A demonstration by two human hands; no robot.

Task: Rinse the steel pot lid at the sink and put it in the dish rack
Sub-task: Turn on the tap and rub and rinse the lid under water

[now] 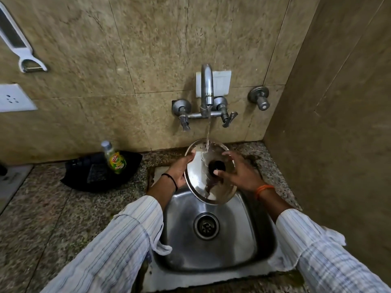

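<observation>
Gripping the steel lid (198,182) by its rim, the left hand (179,170) tilts it under running water (208,127) — right hand (239,172) loose-fingered (thumb at the knob).

On my feed a white peeler (22,49) hangs on the beige tiled wall (137,39) at the upper left, and below it sits a white wall socket (14,98). I see a second white switch plate (221,82) on the wall at centre. Off to its right a lone round valve knob (259,97) juts from the tile. On the speckled granite counter (42,208) lies a black tray (95,172) — a green and yellow dish soap bottle (115,159) with a clear cap leans in it, tilted toward the wall.
</observation>
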